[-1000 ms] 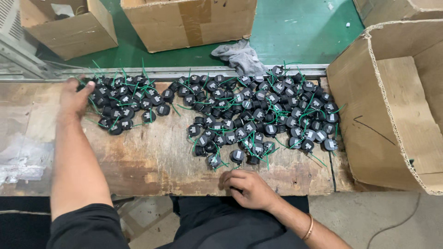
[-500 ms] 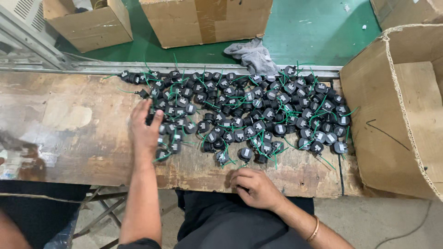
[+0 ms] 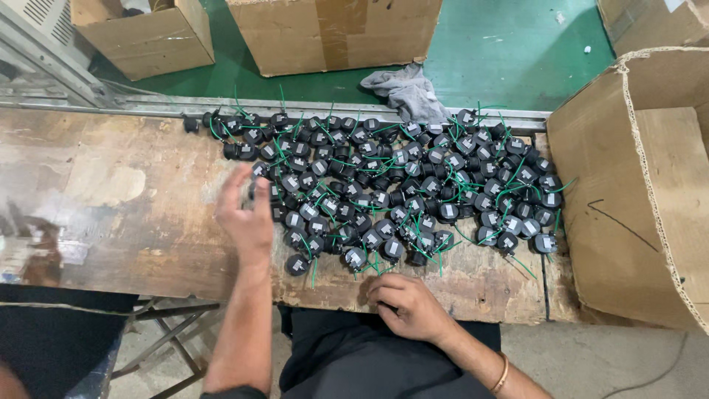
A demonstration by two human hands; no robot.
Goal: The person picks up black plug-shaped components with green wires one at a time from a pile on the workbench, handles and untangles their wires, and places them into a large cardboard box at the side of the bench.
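Note:
A dense heap of small black round parts with green wires (image 3: pixel 413 185) covers the middle and right of a worn wooden bench (image 3: pixel 111 199). My left hand (image 3: pixel 247 218) is at the heap's left edge, blurred, with its fingers raised and pinched around one black part. My right hand (image 3: pixel 406 303) rests on the bench's front edge just below the heap. Its fingers are curled and nothing shows in it.
A large open cardboard box (image 3: pixel 642 192) lies on its side at the bench's right end. More cardboard boxes (image 3: pixel 332 29) stand on the green floor behind. A grey rag (image 3: pixel 406 89) lies by the metal rail at the back.
My left hand left the heap's far left end, came to its near left side and lifted off the parts. My right hand stayed in place.

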